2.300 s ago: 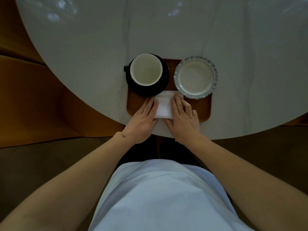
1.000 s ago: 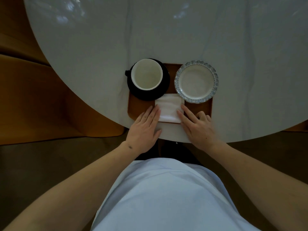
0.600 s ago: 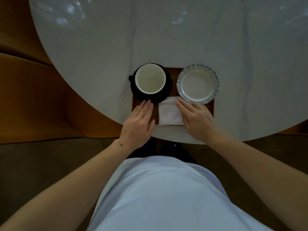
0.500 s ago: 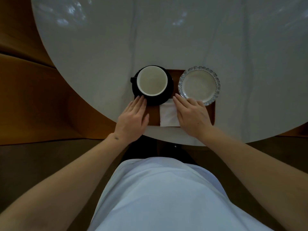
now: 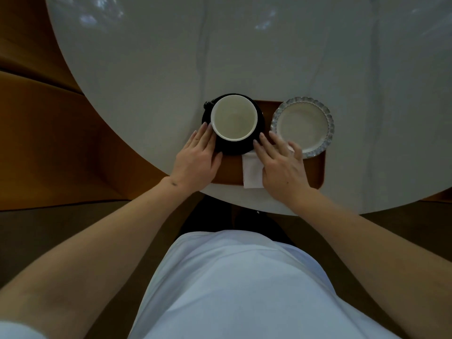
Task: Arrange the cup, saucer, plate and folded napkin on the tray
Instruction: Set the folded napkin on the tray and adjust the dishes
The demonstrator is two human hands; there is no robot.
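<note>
A brown tray lies at the near edge of the round table. On its left end a white-lined cup stands on a black saucer. A pale scalloped plate sits on the right end. A folded white napkin lies between my hands, partly under my right hand. My left hand has its fingers flat against the saucer's left rim. My right hand has spread fingers touching the saucer's right rim and overlapping the plate's near edge. Neither hand visibly holds anything.
The white marble table stretches far beyond the tray. An orange-brown curved bench stands to the left. My light shirt fills the bottom of the view.
Both hands have left the napkin and slid forward to the two sides of the saucer. The napkin stays flat on the tray.
</note>
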